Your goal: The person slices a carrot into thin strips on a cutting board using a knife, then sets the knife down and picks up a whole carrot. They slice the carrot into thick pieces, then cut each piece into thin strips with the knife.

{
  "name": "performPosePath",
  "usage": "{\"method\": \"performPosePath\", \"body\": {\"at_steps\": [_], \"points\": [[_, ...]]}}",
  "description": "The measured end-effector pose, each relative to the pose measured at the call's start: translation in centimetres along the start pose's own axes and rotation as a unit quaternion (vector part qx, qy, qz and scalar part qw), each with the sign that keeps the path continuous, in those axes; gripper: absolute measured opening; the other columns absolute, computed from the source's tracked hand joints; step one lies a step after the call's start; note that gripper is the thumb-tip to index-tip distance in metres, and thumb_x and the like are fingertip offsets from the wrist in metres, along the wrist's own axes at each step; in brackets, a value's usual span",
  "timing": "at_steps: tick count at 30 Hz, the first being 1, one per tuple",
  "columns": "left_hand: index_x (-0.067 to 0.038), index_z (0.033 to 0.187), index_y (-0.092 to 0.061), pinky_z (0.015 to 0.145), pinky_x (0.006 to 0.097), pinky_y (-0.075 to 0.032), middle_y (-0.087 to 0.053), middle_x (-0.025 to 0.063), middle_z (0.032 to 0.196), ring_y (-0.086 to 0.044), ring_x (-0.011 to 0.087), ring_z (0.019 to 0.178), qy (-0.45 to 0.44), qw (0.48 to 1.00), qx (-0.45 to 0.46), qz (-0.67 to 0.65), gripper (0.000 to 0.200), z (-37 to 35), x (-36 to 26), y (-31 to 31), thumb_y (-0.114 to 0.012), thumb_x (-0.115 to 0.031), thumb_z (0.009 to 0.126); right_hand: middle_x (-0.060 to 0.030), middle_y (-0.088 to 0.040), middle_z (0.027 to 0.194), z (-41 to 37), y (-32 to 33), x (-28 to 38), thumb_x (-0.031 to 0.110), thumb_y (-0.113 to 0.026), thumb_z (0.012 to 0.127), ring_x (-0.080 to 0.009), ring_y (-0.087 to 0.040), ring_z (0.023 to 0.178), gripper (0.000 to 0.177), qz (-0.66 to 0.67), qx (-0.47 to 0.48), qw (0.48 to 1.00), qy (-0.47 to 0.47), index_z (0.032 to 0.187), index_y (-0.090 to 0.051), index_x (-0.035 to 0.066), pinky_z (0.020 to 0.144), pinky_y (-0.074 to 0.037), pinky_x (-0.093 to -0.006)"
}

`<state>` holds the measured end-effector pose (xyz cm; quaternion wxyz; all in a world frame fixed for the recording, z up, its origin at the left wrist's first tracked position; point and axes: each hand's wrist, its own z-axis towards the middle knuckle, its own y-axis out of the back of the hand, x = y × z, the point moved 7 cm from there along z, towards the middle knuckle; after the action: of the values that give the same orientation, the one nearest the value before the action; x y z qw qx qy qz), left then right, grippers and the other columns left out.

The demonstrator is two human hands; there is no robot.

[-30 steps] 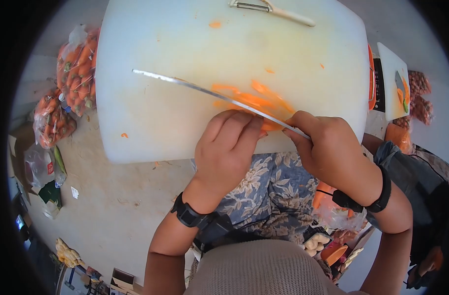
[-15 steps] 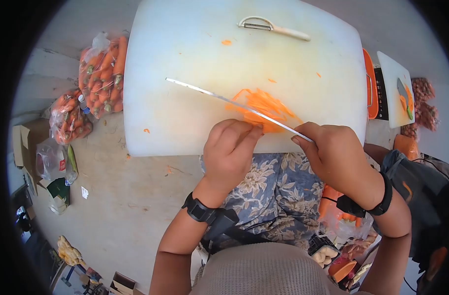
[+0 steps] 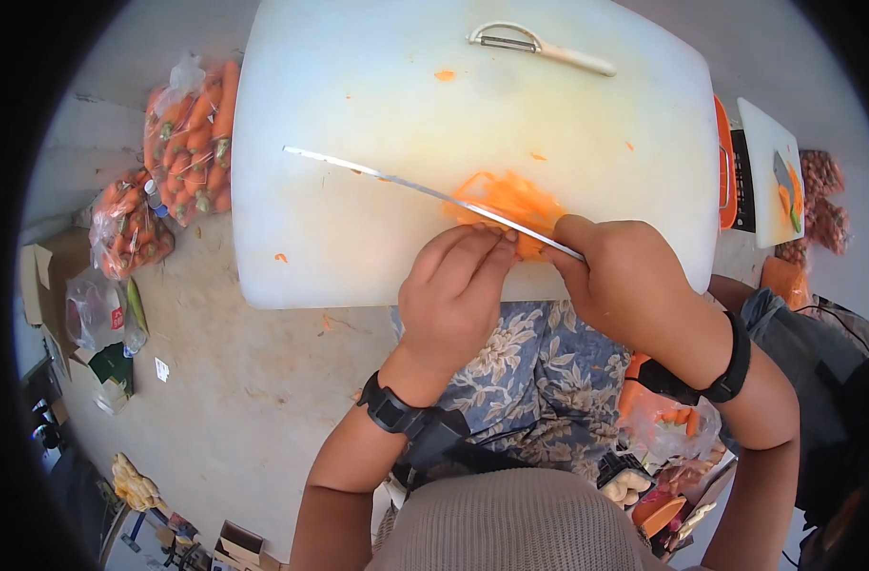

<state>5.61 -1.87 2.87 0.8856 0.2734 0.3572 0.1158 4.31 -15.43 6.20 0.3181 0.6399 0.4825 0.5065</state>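
Observation:
My right hand (image 3: 634, 281) is closed around the handle end of a long knife (image 3: 410, 185). Seen from its spine, the blade slants up to the left across a large white cutting board (image 3: 358, 86). My left hand (image 3: 453, 300) has its fingers bent and bunched at the near side of the blade, pressing on carrot that they mostly hide. Thin carrot strips (image 3: 515, 195) lie heaped just beyond the blade. A white-handled peeler (image 3: 572, 59) rests at the far side of the board.
Bags of carrots (image 3: 195, 143) stand on the floor to the left, near a cardboard box (image 3: 37, 285). Right of the board are an orange container (image 3: 727, 171) and a smaller board (image 3: 762, 143) bearing another knife (image 3: 782, 176). A bag with carrots (image 3: 677, 428) lies by my right forearm.
My right hand and the knife have shifted left, the blade's tip reaching farther left. My left hand stays in nearly the same place. The view has shifted slightly.

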Motion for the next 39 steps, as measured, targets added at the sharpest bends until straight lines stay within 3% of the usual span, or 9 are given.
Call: {"method": "performPosePath", "body": {"at_steps": [4, 8, 10, 13, 20, 23, 28, 34, 39], "points": [[-0.002, 0.087, -0.072, 0.074, 0.0333, -0.054, -0.067, 0.0087, 0.089, -0.065, 0.0264, 0.087, 0.004, 1.0, -0.014, 0.006, 0.021, -0.4, 0.0, -0.1, -0.079, -0.001, 0.068, -0.0194, -0.06, 0.063, -0.2, 0.2, -1.2, 0.017, -0.063, 0.088, -0.0386, -0.06, 0.059, 0.016, 0.086, -0.004, 0.995, -0.045, 0.081, -0.061, 0.002, 0.055, -0.048, -0.0446], [-0.001, 0.086, -0.071, 0.075, 0.0342, -0.054, -0.067, 0.0091, 0.091, -0.064, 0.0269, 0.087, 0.0, 1.0, -0.03, -0.01, 0.021, -0.6, 0.3, 0.0, -0.078, 0.0, 0.067, -0.0186, -0.061, 0.063, -1.8, 1.3, -0.7, 0.016, -0.064, 0.086, -0.0365, -0.061, 0.058, 0.015, 0.025, -0.039, 0.999, -0.015, 0.081, -0.061, 0.003, 0.055, -0.048, -0.0439], [-0.002, 0.086, -0.071, 0.073, 0.0332, -0.054, -0.066, 0.0079, 0.091, -0.063, 0.0253, 0.088, -0.006, 1.0, -0.027, 0.008, 0.019, -0.5, 0.2, 0.2, -0.077, -0.002, 0.068, -0.0175, -0.06, 0.063, -2.7, 1.6, -0.4, 0.013, -0.064, 0.087, -0.0361, -0.061, 0.06, 0.012, -0.011, -0.003, 1.0, -0.019, 0.093, -0.065, 0.003, 0.056, -0.048, -0.0422], [-0.004, 0.086, -0.071, 0.071, 0.0319, -0.054, -0.066, 0.006, 0.092, -0.062, 0.0239, 0.089, -0.01, 1.0, -0.013, 0.024, 0.018, -0.6, 0.0, 0.4, -0.075, -0.004, 0.069, -0.0138, -0.061, 0.061, -3.4, 1.1, -0.2, 0.01, -0.065, 0.079, -0.031, -0.061, 0.054, 0.01, -0.073, -0.005, 0.997, 0.025, 0.086, -0.062, 0.005, 0.052, -0.049, -0.0405], [-0.006, 0.084, -0.072, 0.069, 0.031, -0.053, -0.064, 0.0027, 0.09, -0.06, 0.024, 0.089, 0.012, 1.0, 0.009, 0.019, 0.019, -0.5, 0.6, 0.0, -0.073, -0.004, 0.065, -0.0132, -0.061, 0.062, -2.2, -0.3, 0.0, 0.007, -0.063, 0.076, -0.0304, -0.062, 0.054, 0.01, -0.093, 0.013, 0.995, 0.029, 0.086, -0.062, 0.005, 0.052, -0.049, -0.0404], [-0.005, 0.085, -0.072, 0.069, 0.0314, -0.053, -0.064, 0.0035, 0.088, -0.061, 0.0237, 0.088, 0.013, 1.0, 0.002, 0.014, 0.019, -0.3, 0.3, 0.2, -0.074, -0.004, 0.066, -0.0147, -0.062, 0.063, -1.4, -0.1, -0.3, 0.008, -0.063, 0.077, -0.0313, -0.063, 0.056, 0.008, -0.063, -0.031, 0.997, 0.032, 0.085, -0.062, 0.005, 0.053, -0.05, -0.0406], [-0.002, 0.083, -0.07, 0.07, 0.0333, -0.053, -0.064, 0.0065, 0.086, -0.062, 0.0256, 0.085, 0.012, 0.999, -0.029, -0.013, 0.017, -0.3, 0.4, 0.0, -0.076, -0.002, 0.066, -0.0164, -0.06, 0.061, -1.9, 0.7, -0.7, 0.015, -0.067, 0.085, -0.0358, -0.061, 0.057, 0.013, -0.013, -0.019, 1.0, -0.017, 0.092, -0.065, 0.004, 0.055, -0.048, -0.0426], [-0.003, 0.085, -0.071, 0.067, 0.032, -0.053, -0.064, 0.0058, 0.086, -0.061, 0.0241, 0.083, 0.004, 1.0, -0.019, 0.006, 0.018, -0.4, 0.5, 0.2, -0.075, -0.004, 0.067, -0.016, -0.062, 0.064, -3.8, 1.2, -0.3, 0.011, -0.066, 0.083, -0.035, -0.062, 0.059, 0.01, -0.096, 0.052, 0.993, -0.037, 0.09, -0.064, 0.004, 0.055, -0.049, -0.0432], [-0.005, 0.084, -0.071, 0.065, 0.032, -0.052, -0.064, 0.0045, 0.088, -0.06, 0.0243, 0.08, 0.004, 1.0, -0.015, 0.015, 0.018, -0.5, 0.5, 0.1, -0.074, -0.005, 0.066, -0.0148, -0.062, 0.063, -3.2, 0.0, -0.5, 0.009, -0.064, 0.079, -0.0332, -0.063, 0.058, 0.008, -0.096, 0.04, 0.994, -0.015, 0.086, -0.062, 0.005, 0.054, -0.05, -0.0424]]}}
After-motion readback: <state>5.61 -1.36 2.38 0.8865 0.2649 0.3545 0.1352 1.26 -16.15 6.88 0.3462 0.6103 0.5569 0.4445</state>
